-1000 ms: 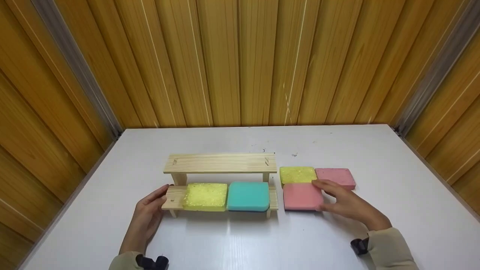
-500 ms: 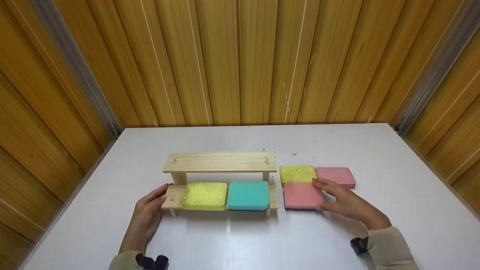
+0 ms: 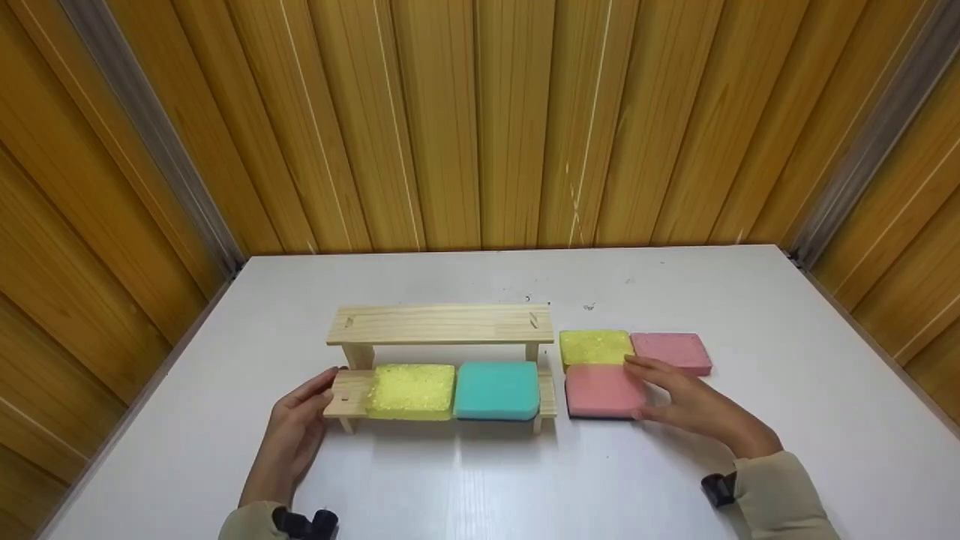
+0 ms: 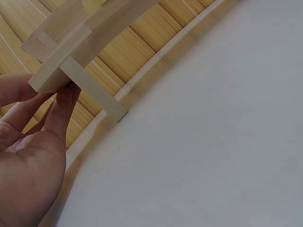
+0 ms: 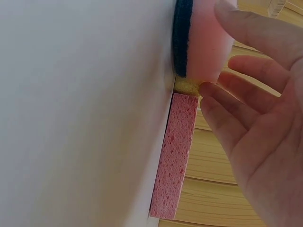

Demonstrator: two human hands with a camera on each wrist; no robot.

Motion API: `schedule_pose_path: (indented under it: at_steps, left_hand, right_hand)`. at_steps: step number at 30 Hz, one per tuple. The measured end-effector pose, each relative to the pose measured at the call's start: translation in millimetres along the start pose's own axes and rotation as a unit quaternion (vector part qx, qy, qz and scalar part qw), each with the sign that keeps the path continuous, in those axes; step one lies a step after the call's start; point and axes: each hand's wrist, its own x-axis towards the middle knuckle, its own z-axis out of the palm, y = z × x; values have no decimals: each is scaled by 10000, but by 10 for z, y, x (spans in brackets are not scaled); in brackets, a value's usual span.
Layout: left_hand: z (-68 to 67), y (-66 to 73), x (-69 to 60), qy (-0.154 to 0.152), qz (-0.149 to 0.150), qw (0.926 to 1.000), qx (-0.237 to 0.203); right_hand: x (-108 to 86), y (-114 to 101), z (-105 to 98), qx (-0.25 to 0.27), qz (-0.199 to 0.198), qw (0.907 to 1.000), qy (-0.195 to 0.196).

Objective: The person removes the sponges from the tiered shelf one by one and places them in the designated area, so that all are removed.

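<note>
At the left end of a small two-step wooden rack (image 3: 442, 324), my left hand (image 3: 291, 429) grips the lower shelf, fingers beneath it in the left wrist view. That shelf carries a yellow sponge (image 3: 411, 391) and, beside it, a turquoise sponge (image 3: 496, 390). To the right of the rack, my right hand (image 3: 694, 403) holds a pink sponge (image 3: 602, 390) by its right side, thumb at the near corner and index finger at the far one. The right wrist view shows a dark blue scouring layer (image 5: 181, 40) under the pink sponge.
Behind the pink sponge lie another yellow sponge (image 3: 596, 347), partly covered, and a flat porous pink sponge (image 3: 673, 352). All stand on a white table (image 3: 465, 487). Wood-patterned panels (image 3: 510, 127) rise behind the table and at both sides.
</note>
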Motion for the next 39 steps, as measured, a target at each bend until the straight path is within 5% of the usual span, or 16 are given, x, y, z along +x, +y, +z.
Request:
schedule_pose_path:
  at_steps: [21, 39]
  left_hand:
    - [-6, 3, -27, -18, 13, 9998, -181]
    - [-22, -12, -13, -94, 65, 9999, -99]
  right_hand:
    - [5, -1, -35, 315, 296, 9990, -122]
    - [36, -112, -43, 455, 31, 9972, 594]
